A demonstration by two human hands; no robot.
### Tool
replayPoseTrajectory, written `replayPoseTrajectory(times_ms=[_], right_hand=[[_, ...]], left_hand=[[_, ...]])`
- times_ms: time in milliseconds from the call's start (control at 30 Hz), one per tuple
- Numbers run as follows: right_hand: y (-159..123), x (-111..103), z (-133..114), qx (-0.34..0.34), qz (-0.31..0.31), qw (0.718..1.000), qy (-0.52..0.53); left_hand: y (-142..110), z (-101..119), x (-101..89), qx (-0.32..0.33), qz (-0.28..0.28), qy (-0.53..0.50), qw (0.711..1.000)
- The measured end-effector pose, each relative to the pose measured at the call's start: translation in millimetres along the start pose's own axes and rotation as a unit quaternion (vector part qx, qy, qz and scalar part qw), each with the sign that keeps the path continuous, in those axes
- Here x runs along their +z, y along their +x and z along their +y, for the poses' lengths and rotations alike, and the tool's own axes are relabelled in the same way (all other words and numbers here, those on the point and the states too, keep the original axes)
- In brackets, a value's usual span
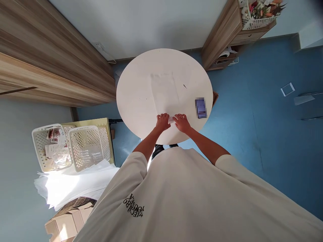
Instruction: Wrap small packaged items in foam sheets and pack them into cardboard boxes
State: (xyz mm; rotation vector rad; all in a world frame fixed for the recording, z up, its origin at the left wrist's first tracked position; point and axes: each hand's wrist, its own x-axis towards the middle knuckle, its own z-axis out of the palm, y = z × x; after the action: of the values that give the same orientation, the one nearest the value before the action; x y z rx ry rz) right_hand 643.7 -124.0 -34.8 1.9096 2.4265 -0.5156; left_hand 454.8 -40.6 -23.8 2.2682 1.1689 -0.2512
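Note:
A thin, whitish, see-through sheet (165,89) lies flat on the round white table (133,90); whether it is cloth, film or tissue I cannot tell. Its near end is bunched or rolled into a narrow strip (171,120). My left hand (163,122) grips the left end of this strip with curled fingers. At the strip's right end my right hand (182,123) is closed on it too, the fingers bent over the top. Only a short piece of the strip shows between both hands. The sheet's far edge looks slightly wrinkled.
A blurred purple-blue object (201,108) lies on the table at right. Left of me are two white perforated baskets (85,148) holding packets, white sheets (75,183) and a cardboard box (70,223). A wooden cabinet (224,30) carries another basket (261,23).

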Motion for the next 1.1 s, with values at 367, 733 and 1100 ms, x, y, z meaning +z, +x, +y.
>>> replayPoseTrajectory(times_ms=[367,733,1100], right_hand=[[-11.8,-16.9,-27.7,-0.066,-0.058,0.996,-0.016],[44.9,-16.5,-18.7,0.003,-0.141,0.99,0.01],[68.6,-2.3,-27.5,0.087,-0.099,0.991,-0.01]], left_hand=[[-51.7,-15.0,0.6,-0.017,-0.078,-0.089,0.993],[-29.8,-31.5,-7.2,-0.109,-0.063,-0.099,0.987],[-28.0,-43.3,-12.7,-0.125,0.019,-0.023,0.992]])
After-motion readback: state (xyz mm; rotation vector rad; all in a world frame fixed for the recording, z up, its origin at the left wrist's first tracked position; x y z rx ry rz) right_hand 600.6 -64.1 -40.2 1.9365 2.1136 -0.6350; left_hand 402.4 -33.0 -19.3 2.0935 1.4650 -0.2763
